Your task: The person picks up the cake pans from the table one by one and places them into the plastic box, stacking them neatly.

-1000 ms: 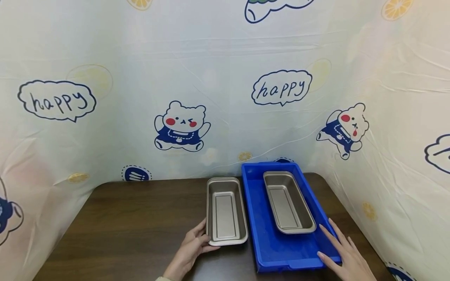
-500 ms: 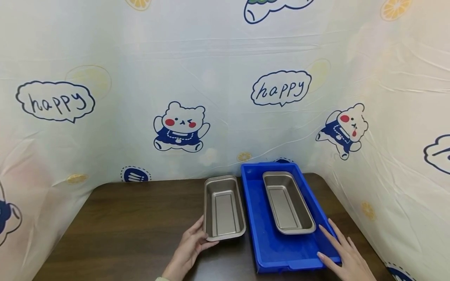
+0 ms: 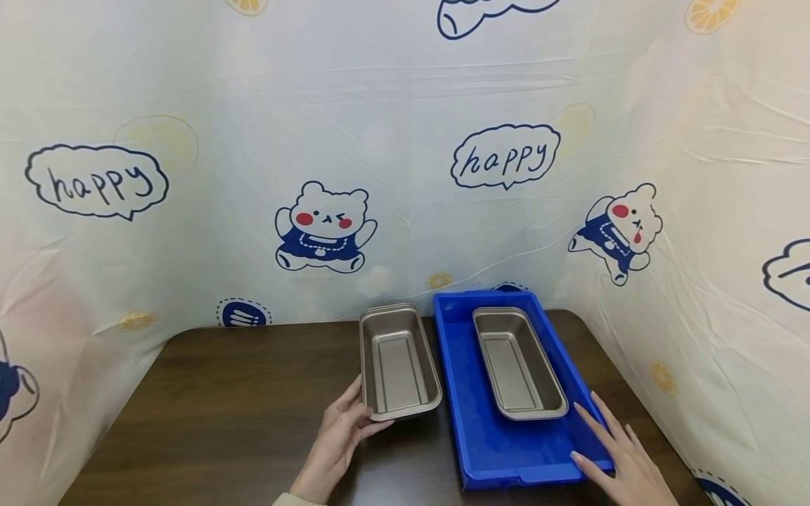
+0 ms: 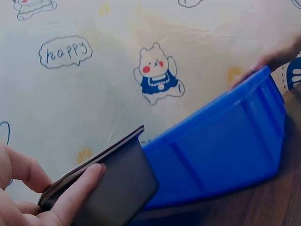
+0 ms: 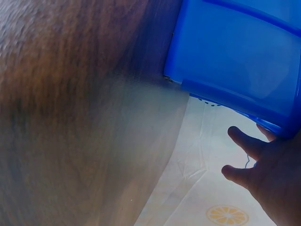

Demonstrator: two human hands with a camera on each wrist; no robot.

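Observation:
My left hand (image 3: 335, 439) grips a grey-brown metal loaf pan (image 3: 397, 376) at its near left corner. The pan is tilted over the table, left of a blue tray (image 3: 496, 446). In the left wrist view, fingers (image 4: 77, 193) pinch the pan's rim, which shows a double line; whether two pans are nested I cannot tell. A second loaf pan (image 3: 512, 372) sits inside the tray, toward its far right. My right hand (image 3: 626, 457) rests on the tray's near right edge, fingers spread; the right wrist view shows this hand (image 5: 273, 165) beside the tray's wall.
A dark wooden table (image 3: 234, 414) lies under everything, its far edge meeting a patterned curtain (image 3: 405, 161). The curtain also encloses the left and right sides. The tray stands close to the table's right edge.
My left hand has moved the pan away from me and slightly left, and the pan has tilted and turned a little. My right hand and the tray stay put.

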